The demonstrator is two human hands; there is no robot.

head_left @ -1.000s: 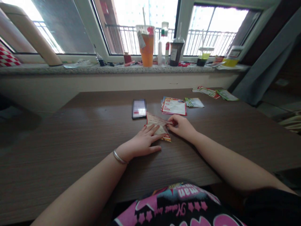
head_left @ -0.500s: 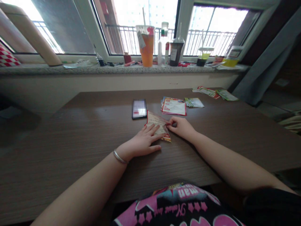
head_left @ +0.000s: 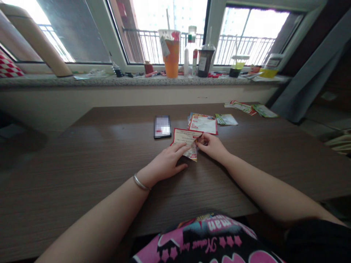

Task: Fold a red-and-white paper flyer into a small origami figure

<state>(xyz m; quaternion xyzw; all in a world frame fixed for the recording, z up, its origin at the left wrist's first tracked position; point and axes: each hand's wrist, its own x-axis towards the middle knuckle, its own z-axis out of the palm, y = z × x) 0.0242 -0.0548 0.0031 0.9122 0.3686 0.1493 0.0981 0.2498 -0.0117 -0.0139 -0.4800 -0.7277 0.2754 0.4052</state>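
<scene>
A red-edged sheet of printed paper [head_left: 184, 136], partly folded, lies on the brown table [head_left: 90, 164] in front of me. My left hand [head_left: 172, 159] rests flat across its lower left part, fingers stretched out and thumb apart. At the paper's right side, my right hand [head_left: 210, 146] pinches a corner that is bent up and inward. Some of the print is hidden beneath my left fingers. Just beyond the paper's upper left lies a phone [head_left: 162, 126] with a blurred screen.
A stack of printed sheets [head_left: 203, 123] lies behind the paper, with small green-and-white cards [head_left: 226, 119] beside it. More leaflets [head_left: 264, 110] are at the far right. Along the window sill [head_left: 131, 81] stand an orange drink cup [head_left: 172, 54], a dark drink cup [head_left: 205, 60] and bottles.
The paper has turned a little and its right corner is now lifted and folded inward by my right hand. My left hand has shifted slightly, its fingers drawn closer together.
</scene>
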